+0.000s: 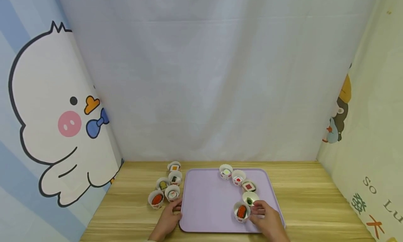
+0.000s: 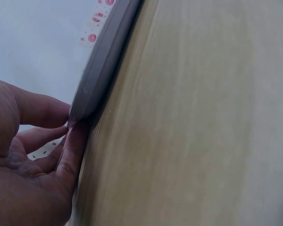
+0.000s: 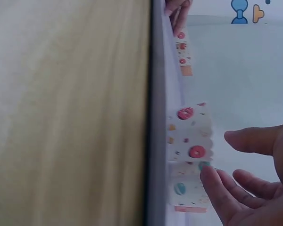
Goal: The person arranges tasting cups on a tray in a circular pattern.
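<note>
My left hand (image 1: 167,220) pinches the left edge of a lilac tray (image 1: 206,200) near its front corner; the left wrist view shows thumb and fingers meeting at the tray rim (image 2: 96,77). Over the tray's front right part, my right hand (image 1: 268,219) has thumb and fingers spread apart. It is beside a paper cup holding a toy roe sushi (image 1: 241,212). In the right wrist view, a fingertip overlaps a donut-print cup (image 3: 187,188); contact is unclear. Behind stand cups with a green-topped piece (image 1: 250,200), a red-square piece (image 1: 249,186), and others.
Left of the tray, several paper cups with toy sushi stand grouped on the wooden table, among them a red roe one (image 1: 156,199) and a white roll (image 1: 172,193). A pale curtain (image 1: 201,77) hangs behind the table, with printed cloths on both sides.
</note>
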A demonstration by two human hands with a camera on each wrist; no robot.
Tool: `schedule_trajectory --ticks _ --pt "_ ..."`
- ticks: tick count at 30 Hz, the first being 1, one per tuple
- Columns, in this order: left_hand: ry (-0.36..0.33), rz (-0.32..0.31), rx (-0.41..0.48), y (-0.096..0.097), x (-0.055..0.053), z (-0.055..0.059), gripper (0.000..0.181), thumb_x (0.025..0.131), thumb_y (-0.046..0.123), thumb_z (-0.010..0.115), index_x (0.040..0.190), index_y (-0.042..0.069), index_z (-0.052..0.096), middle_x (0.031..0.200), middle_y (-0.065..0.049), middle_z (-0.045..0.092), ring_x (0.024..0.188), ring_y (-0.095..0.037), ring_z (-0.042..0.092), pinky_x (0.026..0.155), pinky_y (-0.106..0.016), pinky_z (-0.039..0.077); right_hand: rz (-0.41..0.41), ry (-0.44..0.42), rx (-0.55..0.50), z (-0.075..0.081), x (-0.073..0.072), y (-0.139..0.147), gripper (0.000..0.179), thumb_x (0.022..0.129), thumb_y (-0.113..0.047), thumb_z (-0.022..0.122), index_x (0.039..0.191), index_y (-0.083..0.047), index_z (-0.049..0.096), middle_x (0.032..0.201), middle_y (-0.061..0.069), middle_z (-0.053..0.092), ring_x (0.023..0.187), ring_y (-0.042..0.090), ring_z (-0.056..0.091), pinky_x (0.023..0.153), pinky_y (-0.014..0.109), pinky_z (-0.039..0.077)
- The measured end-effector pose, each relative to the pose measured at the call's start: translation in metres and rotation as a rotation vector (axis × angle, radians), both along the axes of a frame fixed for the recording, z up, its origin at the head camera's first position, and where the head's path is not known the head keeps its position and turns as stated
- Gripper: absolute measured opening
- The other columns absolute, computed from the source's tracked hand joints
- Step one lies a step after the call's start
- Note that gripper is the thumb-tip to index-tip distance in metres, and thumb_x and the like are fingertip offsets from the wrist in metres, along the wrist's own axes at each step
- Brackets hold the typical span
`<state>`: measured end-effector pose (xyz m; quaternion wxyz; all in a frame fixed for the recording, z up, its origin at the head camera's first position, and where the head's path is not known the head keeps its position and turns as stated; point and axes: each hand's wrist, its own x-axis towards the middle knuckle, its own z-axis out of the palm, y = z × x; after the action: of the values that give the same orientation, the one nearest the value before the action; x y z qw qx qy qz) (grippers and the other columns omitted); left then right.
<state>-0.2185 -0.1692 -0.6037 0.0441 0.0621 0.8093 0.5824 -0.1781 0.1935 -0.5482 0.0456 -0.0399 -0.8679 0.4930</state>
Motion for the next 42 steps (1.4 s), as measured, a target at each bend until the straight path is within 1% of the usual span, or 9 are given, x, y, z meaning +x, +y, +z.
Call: schedule_trajectory --ticks 4,8,14,19,22,26,28,33,42 --pt "0.001 0.000 0.001 0.000 0.000 0.000 0.055 0.083 -0.010 0.059 0.136 -0.014 0.047 0.126 -0.030 0.056 0.111 -0.037 0.058 0.078 -0.020 0.051 0.003 0.016 -0.037 0.011 -0.003 0.005 0.043 0.071 0.001 0.081 0.111 0.000 0.064 0.102 0.013 0.071 0.090 0.021 0.071 0.072 0.019 0.054" --pt "0.003 -0.003 0.001 0.001 0.001 0.001 0.055 0.082 -0.010 0.059 0.135 -0.015 0.047 0.126 -0.031 0.055 0.111 -0.038 0.058 0.078 -0.020 0.051 0.002 0.035 -0.045 0.019 -0.008 0.013 0.045 0.073 0.004 0.079 0.114 0.001 0.063 0.108 0.016 0.070 0.094 0.022 0.070 0.072 0.018 0.054" --pt "0.007 -0.005 -0.005 0.000 0.001 0.001 0.055 0.082 -0.010 0.059 0.135 -0.015 0.047 0.127 -0.031 0.055 0.110 -0.038 0.058 0.078 -0.020 0.051 -0.001 0.064 -0.033 0.024 -0.012 0.027 0.046 0.076 0.004 0.077 0.120 0.002 0.061 0.115 0.020 0.068 0.099 0.026 0.070 0.073 0.017 0.054" --pt "0.013 -0.003 -0.010 0.000 0.001 0.000 0.055 0.082 -0.010 0.059 0.135 -0.015 0.047 0.127 -0.031 0.055 0.110 -0.038 0.058 0.079 -0.020 0.051 -0.008 0.059 -0.007 0.026 -0.014 0.040 0.047 0.078 0.003 0.076 0.123 0.002 0.059 0.119 0.022 0.066 0.104 0.031 0.069 0.075 0.017 0.054" --pt "0.014 -0.003 -0.011 0.000 0.001 0.000 0.055 0.082 -0.010 0.059 0.135 -0.015 0.047 0.127 -0.031 0.055 0.111 -0.038 0.058 0.079 -0.020 0.051 -0.010 0.061 0.019 0.024 -0.015 0.047 0.048 0.080 0.002 0.074 0.125 0.003 0.058 0.121 0.023 0.064 0.107 0.034 0.066 0.079 0.022 0.056" --pt "0.016 -0.006 -0.012 0.000 0.001 0.000 0.055 0.082 -0.010 0.059 0.135 -0.015 0.047 0.128 -0.032 0.054 0.111 -0.038 0.058 0.079 -0.020 0.051 -0.008 0.073 0.063 0.019 -0.016 0.055 0.050 0.081 0.002 0.074 0.127 0.004 0.056 0.123 0.024 0.064 0.110 0.039 0.064 0.084 0.034 0.057" --pt "0.015 -0.007 -0.012 0.000 0.001 0.000 0.055 0.082 -0.010 0.059 0.135 -0.015 0.047 0.128 -0.032 0.054 0.111 -0.038 0.058 0.079 -0.020 0.051 -0.009 0.076 0.095 0.017 -0.017 0.060 0.051 0.081 0.002 0.074 0.128 0.004 0.056 0.123 0.025 0.063 0.111 0.040 0.064 0.084 0.037 0.057" --pt "0.016 -0.009 -0.009 0.000 0.001 0.000 0.055 0.082 -0.011 0.059 0.135 -0.015 0.047 0.129 -0.032 0.054 0.110 -0.038 0.058 0.079 -0.020 0.051 -0.015 0.063 0.148 0.012 -0.022 0.070 0.052 0.081 0.004 0.071 0.130 0.004 0.053 0.125 0.026 0.062 0.111 0.042 0.063 0.080 0.037 0.057" --pt "0.022 0.004 0.007 0.001 0.002 0.001 0.054 0.081 -0.010 0.059 0.134 -0.015 0.048 0.127 -0.031 0.055 0.110 -0.037 0.058 0.079 -0.020 0.051 -0.009 -0.021 0.117 0.004 -0.031 0.088 0.051 0.081 0.008 0.063 0.132 0.007 0.052 0.124 0.031 0.060 0.109 0.043 0.064 0.080 0.035 0.058"
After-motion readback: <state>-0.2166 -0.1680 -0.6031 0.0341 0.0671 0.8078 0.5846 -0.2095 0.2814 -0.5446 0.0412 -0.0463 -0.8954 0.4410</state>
